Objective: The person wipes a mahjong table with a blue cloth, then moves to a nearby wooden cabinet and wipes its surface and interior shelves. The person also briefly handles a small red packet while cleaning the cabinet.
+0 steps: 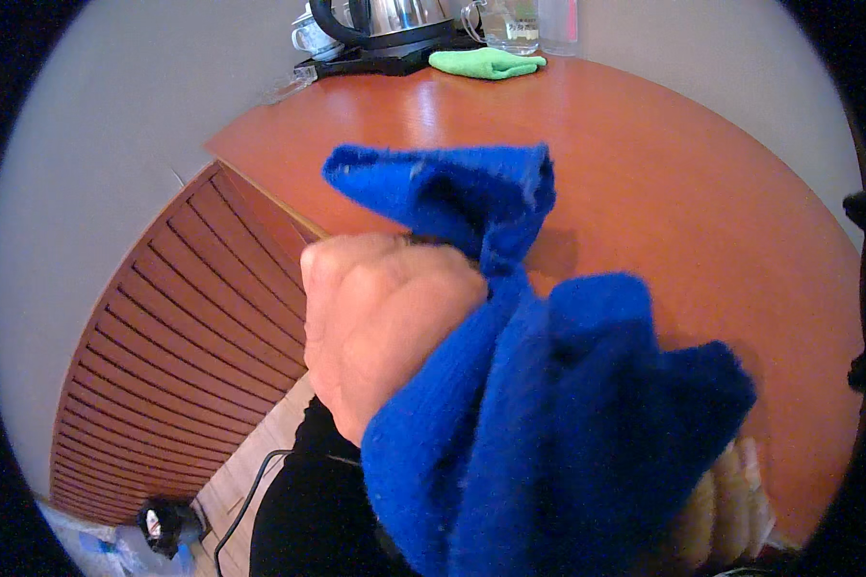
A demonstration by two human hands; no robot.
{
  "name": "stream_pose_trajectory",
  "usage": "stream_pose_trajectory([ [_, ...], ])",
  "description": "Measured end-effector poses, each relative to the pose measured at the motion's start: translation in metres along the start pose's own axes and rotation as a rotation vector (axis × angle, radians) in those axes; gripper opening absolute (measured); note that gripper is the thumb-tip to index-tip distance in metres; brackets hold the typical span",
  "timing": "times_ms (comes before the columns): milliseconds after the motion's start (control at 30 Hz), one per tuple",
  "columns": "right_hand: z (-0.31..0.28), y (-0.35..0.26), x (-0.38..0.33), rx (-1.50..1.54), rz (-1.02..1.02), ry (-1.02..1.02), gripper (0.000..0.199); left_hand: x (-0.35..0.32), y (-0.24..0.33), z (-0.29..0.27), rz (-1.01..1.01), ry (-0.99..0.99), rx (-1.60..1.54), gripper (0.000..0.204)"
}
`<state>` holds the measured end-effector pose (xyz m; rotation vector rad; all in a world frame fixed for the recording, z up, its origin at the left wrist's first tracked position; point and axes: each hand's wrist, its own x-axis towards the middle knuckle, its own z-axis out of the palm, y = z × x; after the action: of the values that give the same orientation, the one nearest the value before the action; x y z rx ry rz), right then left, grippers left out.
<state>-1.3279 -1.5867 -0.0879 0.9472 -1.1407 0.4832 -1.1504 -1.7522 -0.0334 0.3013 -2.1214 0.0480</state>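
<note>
While the left hand bunches it, blue cloth hides the right hand.

The left hand is closed in a fist around a thick, fuzzy bright-blue cloth, held up close above a rounded, glossy orange-brown wooden desk. One end of the cloth sticks up past the knuckles; the rest hangs in heavy folds to the lower right. Under those folds a few pale fingers show, probably the right hand, though the cloth hides most of it and its grip cannot be made out. At the far edge of the desk stands a shiny metal kettle with a black handle on a black base, and just beside it lies a small folded green cloth. Slatted wooden panelling runs down the desk's left side.
</note>
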Motion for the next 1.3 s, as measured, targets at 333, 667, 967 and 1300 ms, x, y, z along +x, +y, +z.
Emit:
stream_pose_trajectory([
  [333, -0.018, -0.026, 0.023, -0.032, 0.194, -0.003, 0.029, -0.001, 0.01, 0.003, -0.039, -0.022, 0.045, 0.029],
  [667, -0.061, -0.038, 0.053, 0.169, 0.46, -0.618, 0.014, 0.014, 0.01, -0.005, -0.161, 0.028, -0.178, 0.034],
  [967, -0.082, -0.023, 0.075, 0.169, 0.366, -0.975, 0.04, 0.063, 0.013, -0.062, -1.302, -0.221, -1.475, 0.035],
  [1300, -0.084, -0.037, 0.097, 0.17, 0.223, -1.33, 0.072, 0.065, -0.101, -0.179, -2.0, 0.198, -2.212, 0.04],
])
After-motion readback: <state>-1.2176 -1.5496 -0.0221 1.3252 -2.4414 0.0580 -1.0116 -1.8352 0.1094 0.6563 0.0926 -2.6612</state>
